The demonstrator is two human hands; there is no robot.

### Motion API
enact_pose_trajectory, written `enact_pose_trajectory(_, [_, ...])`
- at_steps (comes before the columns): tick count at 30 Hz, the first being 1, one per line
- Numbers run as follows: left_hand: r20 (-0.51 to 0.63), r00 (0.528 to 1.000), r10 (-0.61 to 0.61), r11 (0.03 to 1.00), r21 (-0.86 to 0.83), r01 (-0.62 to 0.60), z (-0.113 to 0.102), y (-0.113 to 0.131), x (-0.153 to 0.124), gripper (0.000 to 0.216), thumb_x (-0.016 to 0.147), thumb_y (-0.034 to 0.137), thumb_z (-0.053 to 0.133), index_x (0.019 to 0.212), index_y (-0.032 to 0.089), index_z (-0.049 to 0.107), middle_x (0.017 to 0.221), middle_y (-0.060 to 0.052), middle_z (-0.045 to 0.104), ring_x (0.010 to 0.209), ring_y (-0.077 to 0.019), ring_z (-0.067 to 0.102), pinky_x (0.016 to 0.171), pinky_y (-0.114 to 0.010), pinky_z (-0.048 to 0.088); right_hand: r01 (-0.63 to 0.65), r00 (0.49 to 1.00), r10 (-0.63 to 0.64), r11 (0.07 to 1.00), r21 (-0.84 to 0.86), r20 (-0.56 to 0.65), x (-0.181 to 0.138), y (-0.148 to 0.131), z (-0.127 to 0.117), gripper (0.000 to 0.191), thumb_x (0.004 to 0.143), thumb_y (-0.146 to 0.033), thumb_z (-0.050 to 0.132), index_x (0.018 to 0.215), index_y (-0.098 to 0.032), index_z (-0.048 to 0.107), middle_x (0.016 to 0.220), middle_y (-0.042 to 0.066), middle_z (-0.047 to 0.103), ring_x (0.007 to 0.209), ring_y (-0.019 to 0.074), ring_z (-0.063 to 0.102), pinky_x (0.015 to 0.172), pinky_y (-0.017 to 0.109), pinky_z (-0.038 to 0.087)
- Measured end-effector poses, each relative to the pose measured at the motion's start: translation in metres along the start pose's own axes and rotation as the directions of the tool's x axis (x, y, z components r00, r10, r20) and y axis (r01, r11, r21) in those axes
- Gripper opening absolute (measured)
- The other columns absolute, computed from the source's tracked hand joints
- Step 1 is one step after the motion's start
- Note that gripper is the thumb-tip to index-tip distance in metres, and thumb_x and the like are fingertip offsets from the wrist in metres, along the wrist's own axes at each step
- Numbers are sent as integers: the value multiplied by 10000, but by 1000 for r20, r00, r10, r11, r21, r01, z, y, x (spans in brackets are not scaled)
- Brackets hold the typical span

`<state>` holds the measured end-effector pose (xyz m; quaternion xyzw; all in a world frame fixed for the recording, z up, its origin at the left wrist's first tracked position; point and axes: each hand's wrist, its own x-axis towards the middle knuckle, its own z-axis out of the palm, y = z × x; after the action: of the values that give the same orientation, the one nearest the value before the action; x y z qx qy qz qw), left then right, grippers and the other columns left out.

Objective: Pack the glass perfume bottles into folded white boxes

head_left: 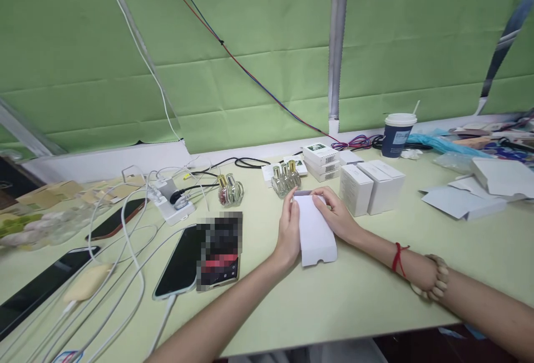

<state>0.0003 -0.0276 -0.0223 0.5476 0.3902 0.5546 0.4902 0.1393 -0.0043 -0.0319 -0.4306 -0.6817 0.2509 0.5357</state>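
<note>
One white carton point(316, 235) lies flat on the table point(367, 290), centred in front of the person, with its long axis running from 6 to 12 o'clock. Both hands are on it. The left hand point(287, 232) presses along its 9 o'clock edge, and the right hand point(339, 217) covers the corner at 1 o'clock. The fingers of both are curled over the far end, partly closed and gripping the card rather than resting open.

Assessment: the carton looks like thin, folded card. It is likely very light, stiff only along its creases and easily dented or bowed if pinched mid-panel. The long edges and folded corners are the sound places to take hold. The near flap at 6 o'clock appears loose.

Surroundings, noted outward from the carton:
- A cluster of small glass bottles point(286, 178) with gold caps stands at 11 o'clock, just beyond the fingertips.
- Two upright white boxes point(367, 187) stand near at 1 o'clock, with a stack of labelled boxes point(321, 161) behind them.
- Two more bottles point(230, 189) stand at 10 o'clock.
- Phones point(179, 263) lie on charging cables at 9 o'clock.
- Flat carton blanks point(463, 201) lie at 3 o'clock, well apart.
- A lidded paper cup point(398, 135) stands far out at 1 o'clock.
</note>
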Motion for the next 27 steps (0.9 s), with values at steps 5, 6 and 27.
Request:
enact_pose_trajectory(5, [20, 1000, -4, 1000, -10, 4, 0, -1, 2, 476, 889, 505, 407, 1297, 258, 422, 1316, -53, 497, 1065, -175, 538, 808, -245, 461, 33, 999, -33, 999, -4, 7, 0, 0, -1, 230, 931, -382, 363, 881, -207, 504, 932, 31, 517, 905, 163, 496, 834, 299, 390])
enact_pose_trajectory(6, [21, 1000, -1, 1000, -10, 1, 0, -1, 2, 473, 891, 501, 407, 1295, 257, 423, 1313, -52, 498, 1057, -172, 540, 806, -242, 461, 32, 999, -32, 999, -2, 8, 0, 0, -1, 230, 932, -385, 362, 884, -209, 502, 932, 30, 518, 904, 163, 497, 836, 298, 392])
enact_pose_trajectory(27, [183, 983, 17, 970, 237, -61, -9, -5, 1, 394, 903, 523, 321, 1170, 233, 327, 875, -21, 552, 693, -141, 505, 601, -254, 422, 34, 988, -36, 999, 13, 151, -3, 1, -5, 288, 949, -394, 301, 1125, -226, 455, 1124, 59, 539, 1048, 181, 514, 932, 343, 402])
